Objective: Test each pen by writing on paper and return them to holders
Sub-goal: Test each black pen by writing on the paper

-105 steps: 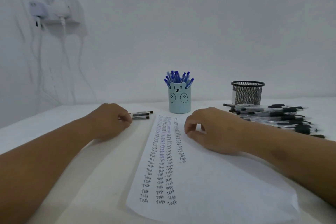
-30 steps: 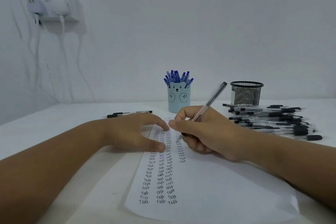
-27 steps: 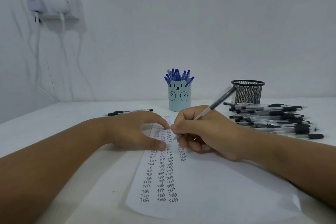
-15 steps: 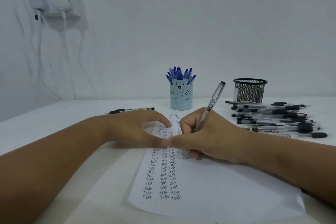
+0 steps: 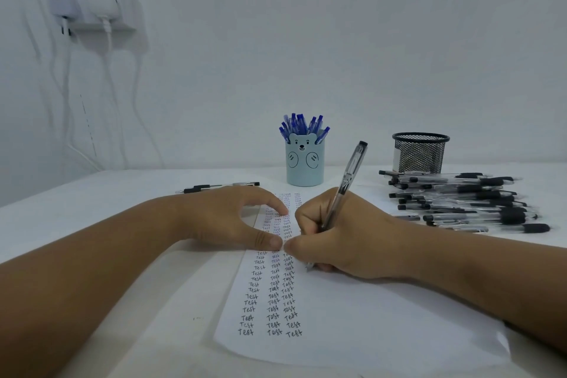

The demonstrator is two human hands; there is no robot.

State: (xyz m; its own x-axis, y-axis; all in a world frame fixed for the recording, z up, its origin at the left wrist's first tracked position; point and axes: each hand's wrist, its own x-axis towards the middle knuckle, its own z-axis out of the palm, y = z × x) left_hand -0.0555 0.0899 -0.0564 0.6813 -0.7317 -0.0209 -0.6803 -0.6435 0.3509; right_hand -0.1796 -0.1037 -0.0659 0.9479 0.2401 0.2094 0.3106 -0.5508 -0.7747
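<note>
Holders number two: a blue bear cup packed with blue pens, too crowded to count, and a black mesh cup. One sheet of paper carries three columns of "Test". Right hand fingers grip one clear pen, tip on the paper; left hand fingers rest spread, pinning the sheet. Loose black pens lie heaped right, two more behind the left hand. White tabletop, white wall, socket with cables.

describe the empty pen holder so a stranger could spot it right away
Look along the back of the white table, near the wall, right of centre. The black wire-mesh cup stands behind the pile of black pens; unlike the blue bear holder, no pens show above its rim.
</note>
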